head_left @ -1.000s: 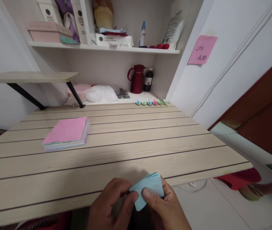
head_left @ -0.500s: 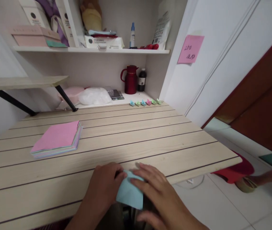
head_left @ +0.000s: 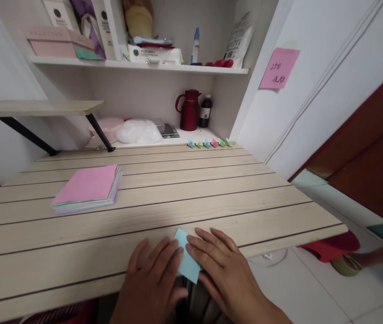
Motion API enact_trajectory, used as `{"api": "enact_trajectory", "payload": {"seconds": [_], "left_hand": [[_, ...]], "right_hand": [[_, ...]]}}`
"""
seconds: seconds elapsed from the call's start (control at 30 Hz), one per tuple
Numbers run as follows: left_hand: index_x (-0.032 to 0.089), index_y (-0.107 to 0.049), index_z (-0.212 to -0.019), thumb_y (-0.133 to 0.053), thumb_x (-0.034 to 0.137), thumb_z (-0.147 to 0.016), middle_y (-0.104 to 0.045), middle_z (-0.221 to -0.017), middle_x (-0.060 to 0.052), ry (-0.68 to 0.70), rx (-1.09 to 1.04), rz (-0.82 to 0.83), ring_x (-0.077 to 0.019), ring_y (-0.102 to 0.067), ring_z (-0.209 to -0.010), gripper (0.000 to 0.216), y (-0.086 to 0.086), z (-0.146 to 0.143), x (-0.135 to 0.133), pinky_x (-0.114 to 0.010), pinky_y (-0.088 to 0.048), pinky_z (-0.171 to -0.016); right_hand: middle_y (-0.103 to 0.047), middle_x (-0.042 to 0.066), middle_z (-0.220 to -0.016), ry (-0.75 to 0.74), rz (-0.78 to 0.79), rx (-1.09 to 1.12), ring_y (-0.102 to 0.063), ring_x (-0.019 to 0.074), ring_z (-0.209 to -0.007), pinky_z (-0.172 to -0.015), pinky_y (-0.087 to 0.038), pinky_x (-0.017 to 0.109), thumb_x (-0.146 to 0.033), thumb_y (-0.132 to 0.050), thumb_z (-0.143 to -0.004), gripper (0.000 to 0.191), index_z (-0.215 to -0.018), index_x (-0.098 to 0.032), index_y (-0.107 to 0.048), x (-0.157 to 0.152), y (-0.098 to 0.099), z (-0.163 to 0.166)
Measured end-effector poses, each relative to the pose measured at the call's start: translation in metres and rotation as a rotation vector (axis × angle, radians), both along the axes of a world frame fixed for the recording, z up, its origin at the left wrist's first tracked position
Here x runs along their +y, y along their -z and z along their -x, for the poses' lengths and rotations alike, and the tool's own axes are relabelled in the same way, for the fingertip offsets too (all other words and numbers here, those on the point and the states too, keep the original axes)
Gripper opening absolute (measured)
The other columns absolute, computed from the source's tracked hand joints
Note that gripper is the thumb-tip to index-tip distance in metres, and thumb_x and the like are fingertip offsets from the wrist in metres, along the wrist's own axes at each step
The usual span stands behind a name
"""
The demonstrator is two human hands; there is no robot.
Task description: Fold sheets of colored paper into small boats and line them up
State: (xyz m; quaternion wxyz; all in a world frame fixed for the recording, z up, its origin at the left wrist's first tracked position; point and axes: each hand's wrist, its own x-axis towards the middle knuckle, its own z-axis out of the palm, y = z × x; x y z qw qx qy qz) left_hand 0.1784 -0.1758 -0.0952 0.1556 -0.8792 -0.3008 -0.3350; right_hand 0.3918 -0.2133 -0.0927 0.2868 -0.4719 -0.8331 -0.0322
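Observation:
A folded light-blue paper (head_left: 186,260) lies flat at the near edge of the wooden table (head_left: 164,198). My left hand (head_left: 151,281) rests on its left side with fingers stretched out flat. My right hand (head_left: 220,265) presses on its right side, fingers also flat and spread. Only a narrow strip of the paper shows between the two hands.
A stack of coloured paper squares (head_left: 86,188), pink on top, sits at the left of the table. A row of small folded paper pieces (head_left: 210,143) lines the far edge. A red jug (head_left: 189,110) and dark bottle (head_left: 206,111) stand on the shelf behind. A person's foot (head_left: 367,261) is on the floor at right.
The blue paper was held up in both hands a second ago; it now lies on the table with both hands flat on it.

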Motion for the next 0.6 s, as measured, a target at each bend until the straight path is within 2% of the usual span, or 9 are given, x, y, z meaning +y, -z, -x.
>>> {"api": "enact_trajectory", "payload": {"seconds": [0.13, 0.3, 0.43, 0.6], "left_hand": [[0.022, -0.066, -0.116, -0.049, 0.035, -0.095, -0.073, -0.114, 0.001, -0.03, 0.048, -0.02, -0.0133, -0.062, -0.108, 0.029, 0.003, 0.007, -0.008, -0.03, -0.034, -0.1], [0.027, -0.067, -0.105, -0.053, 0.025, -0.091, -0.074, -0.101, 0.004, -0.048, -0.076, 0.166, -0.0139, -0.064, -0.096, 0.02, -0.006, 0.004, -0.004, -0.031, -0.041, -0.087], [0.024, -0.065, -0.082, -0.049, 0.023, -0.093, -0.071, -0.089, 0.0, -0.189, -0.205, 0.263, -0.0181, -0.064, -0.086, 0.019, -0.007, -0.005, -0.002, -0.037, -0.04, -0.082], [0.021, -0.06, -0.083, -0.055, 0.028, -0.09, -0.07, -0.092, -0.004, -0.324, -0.153, 0.275, -0.0243, -0.063, -0.091, 0.011, -0.002, -0.011, 0.0, -0.042, -0.04, -0.082]], "right_hand": [[-0.066, 0.003, -0.124, -0.044, 0.091, 0.116, -0.055, 0.0237, -0.119, -0.1, -0.041, 0.045, -0.019, -0.059, -0.091, 0.028, -0.119, -0.024, -0.06, 0.0, -0.009, -0.003], [-0.068, -0.001, -0.108, -0.031, 0.266, 0.254, -0.058, 0.0207, -0.106, -0.092, -0.041, 0.041, -0.024, -0.062, -0.093, 0.007, -0.099, -0.028, -0.061, 0.006, -0.021, -0.004], [-0.065, 0.002, -0.111, 0.078, 0.285, 0.253, -0.056, 0.0221, -0.103, -0.09, -0.039, 0.042, -0.021, -0.061, -0.092, 0.004, -0.091, -0.024, -0.058, 0.011, -0.022, 0.002], [-0.062, 0.005, -0.113, 0.2, 0.281, 0.147, -0.053, 0.0254, -0.099, -0.086, -0.039, 0.044, -0.026, -0.059, -0.093, 0.004, -0.094, -0.022, -0.059, 0.014, -0.021, 0.012]]}}
